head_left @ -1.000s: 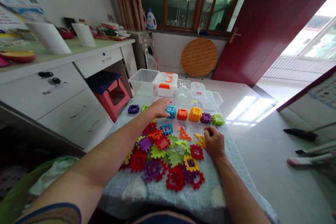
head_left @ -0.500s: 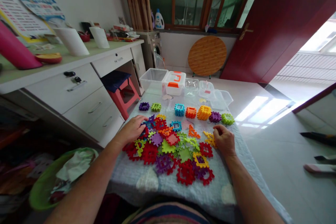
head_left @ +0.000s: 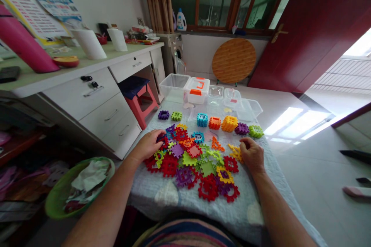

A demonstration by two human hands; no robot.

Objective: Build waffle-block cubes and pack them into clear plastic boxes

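Over the cloth-covered counter point(head_left: 188, 202): left hand point(head_left: 148, 145) now down at the loose pieces point(head_left: 189, 159)

Change noted: one second ago the left hand was out at the cyan stack point(head_left: 202, 120); now it sits at the left edge of the pile, above some dark blue and red pieces. Against the half-second-old view its place is much the same. Its fingers bend down toward the pieces and partly hide them; cannot tell whether anything is grasped.

Right hand point(head_left: 253, 154): no clear shift. It rests at the right side of the pile, fingers curled inward against a yellow triangular piece point(head_left: 235, 152). Contact looks likely; whether they pinch the piece cannot be told.

Far row, left to right: dark purple stack point(head_left: 164, 118), green stack point(head_left: 176, 116), a gap, cyan stack, orange stack point(head_left: 215, 123), yellow stack point(head_left: 230, 124), purple stack point(head_left: 241, 129), lime stack point(head_left: 256, 131). One cyan piece point(head_left: 198, 137) lies apart from its stack, at the pile's far edge; an orange triangle point(head_left: 217, 144) lies to its right.

Meaning, as judged: with the left hand away from the cyan stack, neither hand touches the row, and the handling is among the loose pieces. Most of these are red, purple and lime, overlapping and unstacked.
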